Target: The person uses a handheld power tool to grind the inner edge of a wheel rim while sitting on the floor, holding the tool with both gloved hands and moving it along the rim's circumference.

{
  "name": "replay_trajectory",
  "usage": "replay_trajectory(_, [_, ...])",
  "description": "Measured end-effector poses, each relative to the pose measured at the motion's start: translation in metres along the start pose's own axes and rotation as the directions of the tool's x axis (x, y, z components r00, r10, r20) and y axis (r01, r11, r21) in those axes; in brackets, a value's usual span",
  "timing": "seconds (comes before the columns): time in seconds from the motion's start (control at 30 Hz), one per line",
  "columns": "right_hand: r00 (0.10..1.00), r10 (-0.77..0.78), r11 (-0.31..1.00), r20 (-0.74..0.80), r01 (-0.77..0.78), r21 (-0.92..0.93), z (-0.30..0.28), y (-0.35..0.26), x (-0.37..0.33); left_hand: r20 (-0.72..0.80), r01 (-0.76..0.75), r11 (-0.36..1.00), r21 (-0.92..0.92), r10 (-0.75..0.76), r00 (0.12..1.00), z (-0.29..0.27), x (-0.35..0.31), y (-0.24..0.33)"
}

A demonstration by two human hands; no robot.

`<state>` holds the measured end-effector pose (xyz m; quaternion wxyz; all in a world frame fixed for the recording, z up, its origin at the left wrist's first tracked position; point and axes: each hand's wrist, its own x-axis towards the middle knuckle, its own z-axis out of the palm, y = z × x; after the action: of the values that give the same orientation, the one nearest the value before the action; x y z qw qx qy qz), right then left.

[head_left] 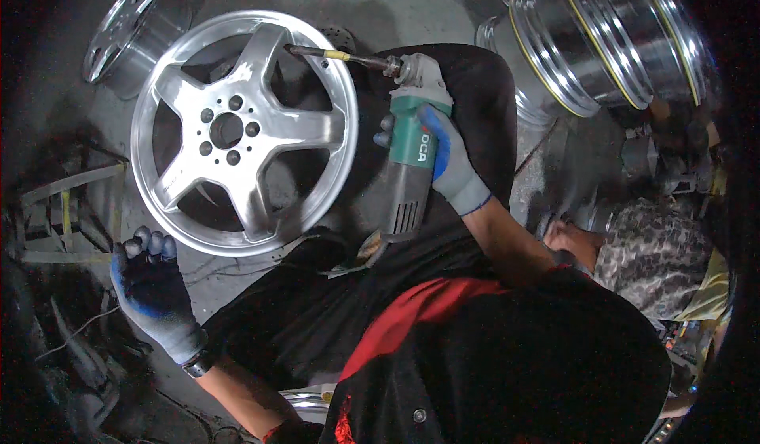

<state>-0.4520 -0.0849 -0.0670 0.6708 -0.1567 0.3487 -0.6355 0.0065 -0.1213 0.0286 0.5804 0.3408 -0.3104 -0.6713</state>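
My right hand (450,155), in a grey and blue work glove, is wrapped round the green and grey body of an angle grinder (413,131). From the grinder's head a long thin rod (336,54) with a yellow band reaches left. Its dark tip lies over the upper right spoke of a shiny silver alloy wheel (273,127); whether it touches the metal I cannot tell. Beside the wheel's lower left rim, my gloved left hand (150,285) is raised, its fingers loosely bent and nothing seen in them. The palm of that glove is darkened.
Several polished rims (602,40) are stacked at the upper right; another wheel (131,32) stands at the upper left. A metal frame (67,214) is at the left. The grinder's cord (348,270) runs over my lap. At the right sits another person in patterned shorts (645,250).
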Motion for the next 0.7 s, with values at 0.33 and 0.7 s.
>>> replay_trajectory(0.33, [0.997, -0.047, 0.998, 0.068, 0.049, -0.035, 0.0, 0.004, 0.004, 0.001, -0.032, 0.997, -0.071, 0.033, 0.999, -0.023, -0.007, -0.01])
replay_trajectory(0.7, [0.988, -0.142, 0.938, -0.061, 0.115, -0.327, 0.024, -0.005, 0.004, -0.09, -0.204, 0.978, 0.05, 0.208, 0.974, 0.012, -0.014, 0.003])
